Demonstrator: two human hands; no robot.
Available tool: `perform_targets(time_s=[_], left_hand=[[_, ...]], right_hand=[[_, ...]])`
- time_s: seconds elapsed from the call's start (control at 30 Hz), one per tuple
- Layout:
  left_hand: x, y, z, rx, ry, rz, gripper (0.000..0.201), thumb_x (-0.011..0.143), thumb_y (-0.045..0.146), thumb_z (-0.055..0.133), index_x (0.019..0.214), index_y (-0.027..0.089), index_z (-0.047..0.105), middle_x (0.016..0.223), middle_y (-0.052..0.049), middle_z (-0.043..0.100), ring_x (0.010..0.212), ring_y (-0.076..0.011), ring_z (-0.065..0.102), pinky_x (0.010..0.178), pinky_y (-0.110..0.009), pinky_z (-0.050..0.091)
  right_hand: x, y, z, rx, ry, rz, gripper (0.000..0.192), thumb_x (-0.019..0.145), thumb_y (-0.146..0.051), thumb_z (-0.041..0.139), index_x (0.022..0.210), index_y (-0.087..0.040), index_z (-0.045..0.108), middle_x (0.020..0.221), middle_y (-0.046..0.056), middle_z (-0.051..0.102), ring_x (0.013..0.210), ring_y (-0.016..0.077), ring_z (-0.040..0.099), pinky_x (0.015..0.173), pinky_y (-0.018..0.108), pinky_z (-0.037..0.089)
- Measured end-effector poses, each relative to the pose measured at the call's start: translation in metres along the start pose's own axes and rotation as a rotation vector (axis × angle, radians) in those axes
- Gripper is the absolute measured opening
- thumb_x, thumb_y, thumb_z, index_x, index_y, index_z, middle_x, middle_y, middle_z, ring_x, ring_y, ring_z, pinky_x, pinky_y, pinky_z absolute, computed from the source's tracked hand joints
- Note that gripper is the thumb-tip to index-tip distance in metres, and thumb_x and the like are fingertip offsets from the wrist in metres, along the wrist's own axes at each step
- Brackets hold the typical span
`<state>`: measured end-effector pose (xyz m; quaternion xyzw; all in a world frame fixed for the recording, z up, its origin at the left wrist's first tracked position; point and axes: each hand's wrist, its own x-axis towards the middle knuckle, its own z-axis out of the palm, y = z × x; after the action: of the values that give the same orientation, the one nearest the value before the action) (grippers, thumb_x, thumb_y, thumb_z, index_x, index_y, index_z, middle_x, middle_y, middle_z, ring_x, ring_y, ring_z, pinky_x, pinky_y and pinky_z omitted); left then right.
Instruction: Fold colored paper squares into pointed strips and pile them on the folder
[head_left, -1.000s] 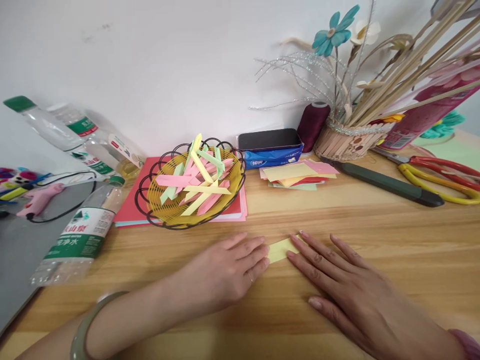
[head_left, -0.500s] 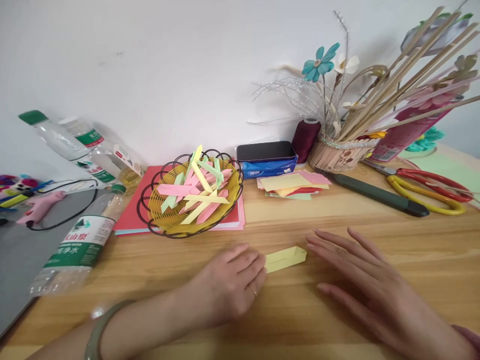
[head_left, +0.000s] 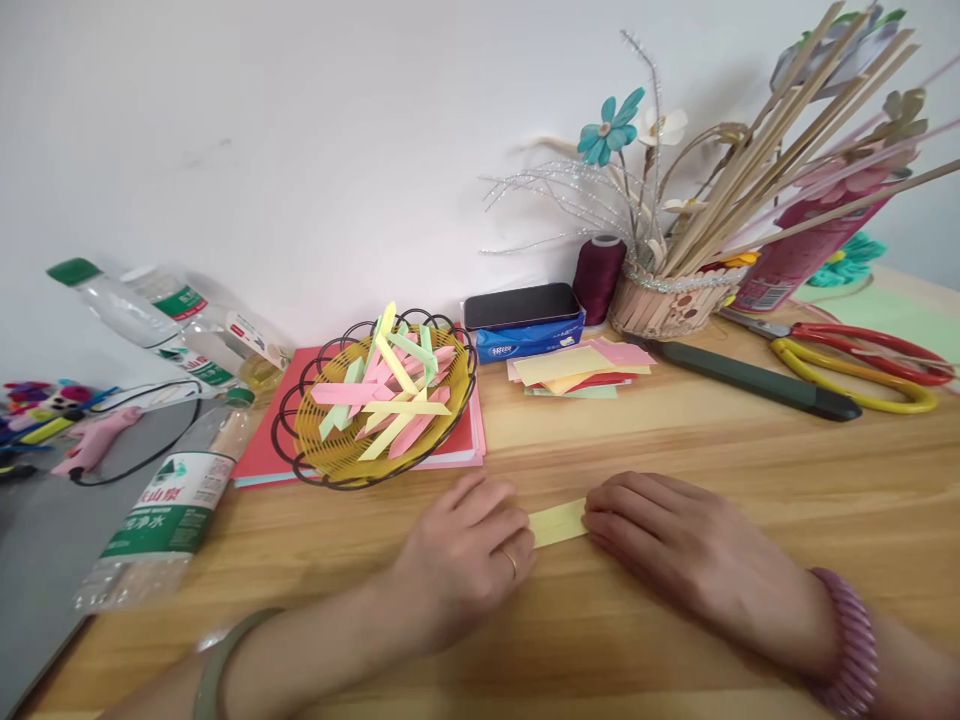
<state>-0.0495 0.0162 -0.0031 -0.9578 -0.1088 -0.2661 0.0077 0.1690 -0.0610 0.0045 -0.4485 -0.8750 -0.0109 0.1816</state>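
Observation:
A folded yellow paper strip [head_left: 559,523] lies low over the wooden table between my hands. My left hand [head_left: 469,550] is closed on its left end, the fingers bent and covering that end. At the strip's right end, my right hand [head_left: 675,545] has its fingers together and pressed on the paper, hiding the folded tip. Just beyond my left hand is a yellow woven basket [head_left: 330,455] with a dark looped rim. It holds several folded paper strips [head_left: 390,375] in pink, green and yellow.
Behind the strip are a paper stack [head_left: 577,370], a phone [head_left: 523,305] on a blue tissue pack and a thread spool [head_left: 600,280]. A dark green tool [head_left: 750,378] and scissors [head_left: 855,375] lie right. Plastic bottles [head_left: 176,500] and a pink glue gun [head_left: 97,440] lie left.
My right hand has moved left and closed onto the strip's right end; before, it was spread and apart from it. My left hand stays on the left end. The view has shifted slightly.

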Motion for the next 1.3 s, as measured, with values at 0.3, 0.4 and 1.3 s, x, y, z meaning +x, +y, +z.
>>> perform_targets(time_s=[0.3,0.4,1.3], left_hand=[[0.008,0.000,-0.001,-0.324,-0.053,-0.421,0.013,0.079,0.014,0.057,0.068,0.017,0.063,0.073,-0.002,0.059,0.081,-0.0160,0.050,0.071,-0.029,0.049],[0.009,-0.001,0.000,-0.334,-0.102,-0.509,0.010,0.075,0.013,0.061,0.066,0.018,0.062,0.077,-0.002,0.058,0.084,-0.0169,0.049,0.074,-0.031,0.048],[0.012,0.001,-0.003,-0.134,-0.367,-0.576,0.016,0.086,0.021,0.050,0.071,0.016,0.052,0.089,-0.004,0.050,0.092,-0.0217,0.039,0.083,-0.042,0.037]], right_hand=[[0.010,0.001,0.008,0.058,-0.088,0.188,0.025,0.093,-0.020,0.032,0.078,-0.017,0.051,0.081,0.005,0.053,0.075,0.0170,0.049,0.067,0.033,0.043],[0.013,0.003,0.008,0.082,-0.105,0.249,0.025,0.093,-0.022,0.032,0.076,-0.018,0.049,0.080,0.005,0.051,0.073,0.0161,0.049,0.066,0.032,0.044],[0.026,0.004,0.008,-0.198,-0.208,0.270,0.020,0.090,-0.028,0.042,0.076,-0.017,0.051,0.076,0.007,0.055,0.064,0.0211,0.052,0.060,0.034,0.037]])
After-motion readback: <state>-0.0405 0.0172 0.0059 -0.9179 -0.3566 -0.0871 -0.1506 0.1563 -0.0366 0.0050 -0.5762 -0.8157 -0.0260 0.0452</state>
